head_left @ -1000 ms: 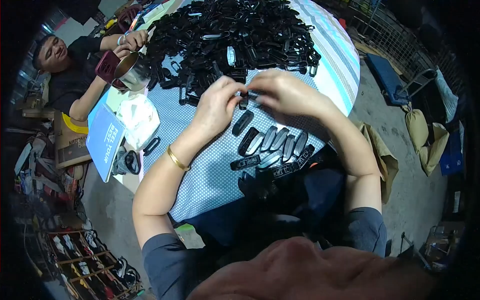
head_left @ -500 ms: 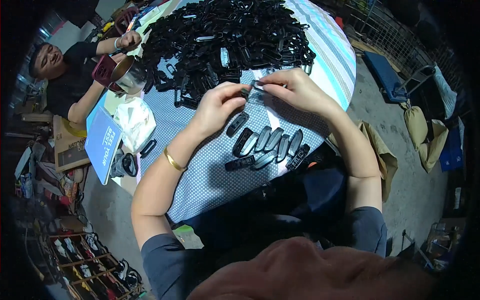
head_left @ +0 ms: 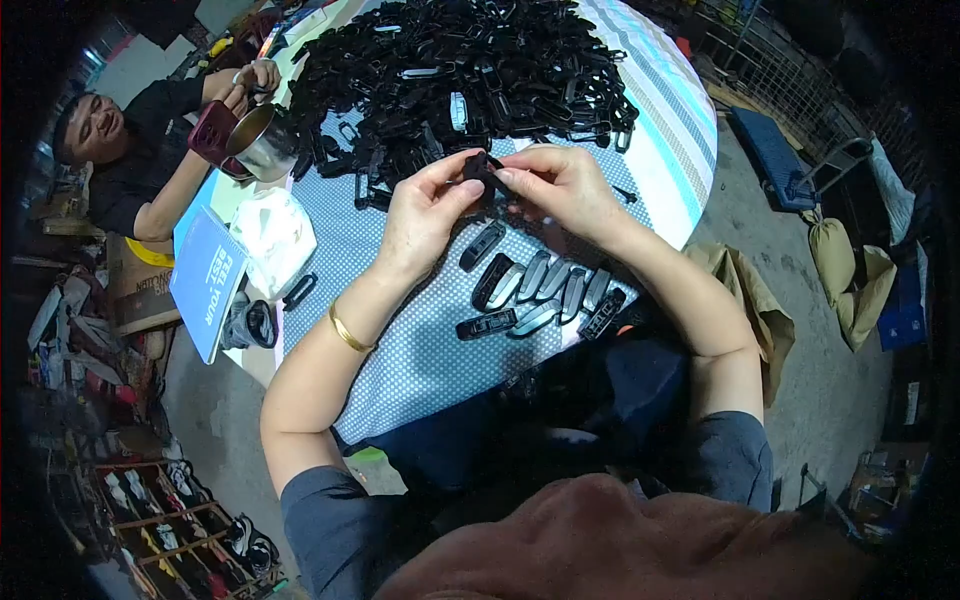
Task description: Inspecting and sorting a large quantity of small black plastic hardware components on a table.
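Head view:
1. Pinching a black part [head_left: 479,168] in the grip of left hand [head_left: 423,208] and right hand [head_left: 568,190].
2. Holding it over the table [head_left: 400,350], between dark pile [head_left: 400,100] and grey-and-black pieces [head_left: 534,276].

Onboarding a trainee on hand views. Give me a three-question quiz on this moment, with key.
1. On which side, left or right, is the camera wearer's gold bangle?
2. True or false: in the picture, the blue notebook lies to the right of the large black pile.
3. What do the left hand and right hand hold at their fingertips: (a) small black hardware, (b) a metal mug, (c) a white bag?

Key: 1 left; 2 false, it lies to the left; 3 a.
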The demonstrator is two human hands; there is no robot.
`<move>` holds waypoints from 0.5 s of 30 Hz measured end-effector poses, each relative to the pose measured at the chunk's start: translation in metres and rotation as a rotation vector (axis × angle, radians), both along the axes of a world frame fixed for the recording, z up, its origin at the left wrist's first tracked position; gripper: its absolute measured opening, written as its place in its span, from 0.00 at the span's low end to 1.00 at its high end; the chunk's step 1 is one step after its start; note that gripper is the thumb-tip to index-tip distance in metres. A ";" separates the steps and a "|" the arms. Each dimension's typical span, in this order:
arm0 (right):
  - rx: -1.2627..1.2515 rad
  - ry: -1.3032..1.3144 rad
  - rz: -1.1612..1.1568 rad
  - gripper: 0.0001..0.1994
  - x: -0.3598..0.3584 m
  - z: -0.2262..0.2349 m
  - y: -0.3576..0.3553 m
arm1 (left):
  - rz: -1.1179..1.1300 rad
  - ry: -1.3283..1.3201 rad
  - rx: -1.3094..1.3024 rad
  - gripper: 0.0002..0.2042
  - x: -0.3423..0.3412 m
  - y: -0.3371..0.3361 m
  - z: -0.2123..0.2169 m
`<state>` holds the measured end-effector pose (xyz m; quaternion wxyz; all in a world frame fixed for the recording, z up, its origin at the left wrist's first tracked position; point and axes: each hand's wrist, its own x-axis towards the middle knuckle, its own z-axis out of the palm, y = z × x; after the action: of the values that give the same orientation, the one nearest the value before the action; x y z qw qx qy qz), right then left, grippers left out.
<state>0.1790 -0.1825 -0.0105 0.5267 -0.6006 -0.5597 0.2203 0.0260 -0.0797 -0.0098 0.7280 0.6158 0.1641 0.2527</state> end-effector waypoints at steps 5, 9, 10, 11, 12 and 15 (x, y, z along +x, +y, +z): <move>-0.014 0.071 0.002 0.09 -0.004 0.003 -0.001 | 0.067 0.045 0.169 0.16 -0.002 0.000 0.000; 0.144 -0.143 -0.075 0.08 -0.004 -0.007 0.003 | 0.046 0.012 0.039 0.16 0.000 -0.001 -0.003; 0.268 -0.282 -0.100 0.08 -0.005 -0.007 0.004 | 0.046 0.013 0.040 0.16 0.001 -0.002 -0.002; 0.231 -0.285 -0.105 0.09 -0.007 -0.006 0.002 | 0.058 -0.014 0.007 0.16 0.001 -0.005 0.000; 0.232 -0.285 -0.104 0.09 -0.008 -0.002 0.001 | 0.070 -0.040 -0.026 0.15 0.001 -0.006 0.001; 0.080 -0.269 -0.151 0.13 -0.008 0.001 0.000 | 0.023 -0.138 -0.087 0.14 0.002 -0.004 0.001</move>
<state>0.1706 -0.1829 -0.0092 0.4854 -0.6437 -0.5869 0.0753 0.0278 -0.0836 -0.0088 0.7606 0.5629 0.1313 0.2957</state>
